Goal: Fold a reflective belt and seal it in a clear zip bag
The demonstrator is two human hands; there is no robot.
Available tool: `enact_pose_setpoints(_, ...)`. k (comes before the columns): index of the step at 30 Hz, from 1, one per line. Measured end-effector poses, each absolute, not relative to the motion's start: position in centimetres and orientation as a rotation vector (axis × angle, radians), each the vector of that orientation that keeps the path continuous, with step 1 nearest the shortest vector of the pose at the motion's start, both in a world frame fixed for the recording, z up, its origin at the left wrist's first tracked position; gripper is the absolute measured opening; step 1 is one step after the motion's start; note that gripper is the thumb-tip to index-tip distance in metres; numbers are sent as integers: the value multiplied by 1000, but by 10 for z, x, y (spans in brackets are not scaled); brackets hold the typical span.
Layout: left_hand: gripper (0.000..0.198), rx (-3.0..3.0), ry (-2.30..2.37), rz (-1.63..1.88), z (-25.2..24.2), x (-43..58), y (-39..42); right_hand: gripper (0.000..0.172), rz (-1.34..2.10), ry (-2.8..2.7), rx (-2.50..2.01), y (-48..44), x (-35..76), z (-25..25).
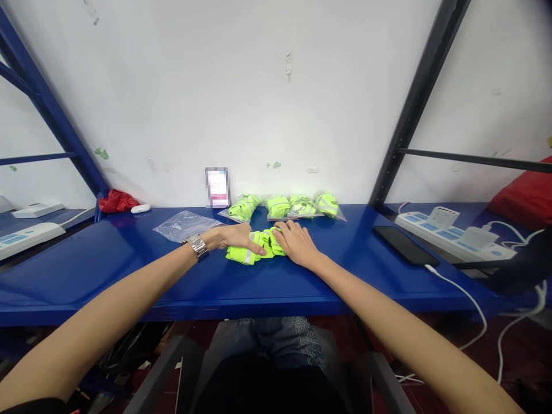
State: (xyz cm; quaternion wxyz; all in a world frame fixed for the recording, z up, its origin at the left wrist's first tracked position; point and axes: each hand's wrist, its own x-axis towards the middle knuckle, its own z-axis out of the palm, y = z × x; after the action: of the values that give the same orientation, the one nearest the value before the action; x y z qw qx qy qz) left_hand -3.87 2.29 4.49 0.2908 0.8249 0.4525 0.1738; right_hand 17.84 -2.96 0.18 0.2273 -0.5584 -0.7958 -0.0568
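A neon-yellow reflective vest point(245, 255) with silver strips lies bunched into a narrow bundle on the blue tabletop. My left hand point(235, 236), with a metal watch at its wrist, grips the left part, its thumb stretched along the top. At the other end, my right hand point(296, 244) has its fingers curled over the bundle and partly hides it. A flat clear plastic bag point(185, 226) lies just behind and left of my left hand. Behind the bundle, several bagged neon-yellow vests point(278, 206) sit in a row by the wall.
A lit phone point(218, 187) leans against the wall. On the right, a dark phone point(405, 245) has a white cable plugged in, near a power strip point(452, 236). Red cloth point(118, 201) and a white case point(140, 209) are at the left. Metal posts frame both sides.
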Motion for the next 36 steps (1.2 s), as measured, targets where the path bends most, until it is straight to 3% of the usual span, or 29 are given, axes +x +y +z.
enact_pose_setpoints(5, 48, 2348, 1264, 195, 50, -33, 0, 49, -219, -2121, -1385, -33, 171, 0)
enact_pose_setpoints(10, 46, 2686, 1432, 266, 51, -29, -16, 65, 93, -2150, -1280, -39, 168, -2)
enact_pose_setpoints(15, 48, 2523, 1357, 459, 41, -35, -21, 75, 365, -2088, -1266, -37, 167, 4)
enact_pose_setpoints(19, 48, 2297, 1315, 706, 34, -33, -22, 68, 576, -1833, -1148, -30, 163, 6)
enact_pose_setpoints(26, 45, 2045, 1003, 1002, 32, -9, -28, 37, 1214, -1170, -635, -35, 148, 11)
enact_pose_setpoints(32, 41, 2110, 887, 1260, 31, 9, -26, 34, 1402, -964, -511, -38, 149, 18)
enact_pose_setpoints(36, 65, 1818, 676, 1242, 24, 22, -25, 45, 1469, -949, -560, -33, 154, 17)
